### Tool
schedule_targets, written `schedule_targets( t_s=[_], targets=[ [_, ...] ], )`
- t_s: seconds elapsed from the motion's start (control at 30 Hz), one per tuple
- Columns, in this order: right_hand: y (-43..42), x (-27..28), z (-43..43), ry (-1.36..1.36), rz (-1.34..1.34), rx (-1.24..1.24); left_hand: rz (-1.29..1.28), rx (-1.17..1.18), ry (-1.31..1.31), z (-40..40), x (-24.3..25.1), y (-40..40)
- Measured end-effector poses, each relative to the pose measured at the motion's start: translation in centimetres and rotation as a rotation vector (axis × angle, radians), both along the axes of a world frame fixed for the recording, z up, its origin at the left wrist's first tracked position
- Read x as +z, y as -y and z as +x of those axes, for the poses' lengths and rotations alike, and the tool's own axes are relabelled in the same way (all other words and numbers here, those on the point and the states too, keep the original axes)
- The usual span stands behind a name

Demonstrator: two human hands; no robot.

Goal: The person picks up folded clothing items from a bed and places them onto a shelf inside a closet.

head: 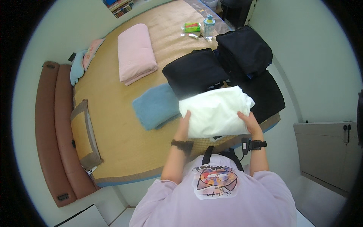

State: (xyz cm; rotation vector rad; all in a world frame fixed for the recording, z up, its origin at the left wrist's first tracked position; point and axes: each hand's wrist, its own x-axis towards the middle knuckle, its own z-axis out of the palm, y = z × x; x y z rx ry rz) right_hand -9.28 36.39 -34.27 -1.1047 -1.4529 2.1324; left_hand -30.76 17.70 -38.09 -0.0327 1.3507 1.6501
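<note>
Between my two hands is a folded white cloth point(215, 112), thick and in several layers. My left hand point(185, 123) grips its left end, thumb on top. At the right end my right hand point(251, 122) holds it the same way, with the fingers mostly hidden beneath. A folded light-blue cloth point(156, 106) lies on the bed mat just left of the white one. Beyond the white cloth rests a folded black cloth point(194, 71). More folded black cloths point(245, 51) are stacked to its right, and another black cloth point(263, 96) lies near the bed's right edge.
A folded pink quilt point(136, 54) lies on the woven bed mat point(113, 119). Farther back stand a water bottle point(209, 28) and a green packet point(192, 27). A brown padded headboard point(58, 130) borders the left, with a mat-covered pillow point(85, 136) beside it. A grey cabinet point(323, 153) stands right.
</note>
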Motion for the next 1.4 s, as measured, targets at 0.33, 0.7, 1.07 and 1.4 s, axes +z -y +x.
schedule_targets(
  t_s=[0.33,0.7,1.07,1.4],
  targets=[
    [7.7,8.7,2.2,-0.28,0.164,-0.124,0.339,-0.073,-0.141,-0.3,9.1,5.8],
    [16.7,12.8,4.3,-0.281,0.378,-0.321,0.495,-0.286,-0.194,0.5,12.3,10.4],
    [24.6,12.2,7.1,-0.222,0.451,-0.526,0.473,-0.524,-0.118,1.5,13.1,12.9],
    [28.7,11.7,10.1,-0.101,0.399,-0.647,0.287,-0.746,0.157,4.6,13.4,12.2]
  ],
)
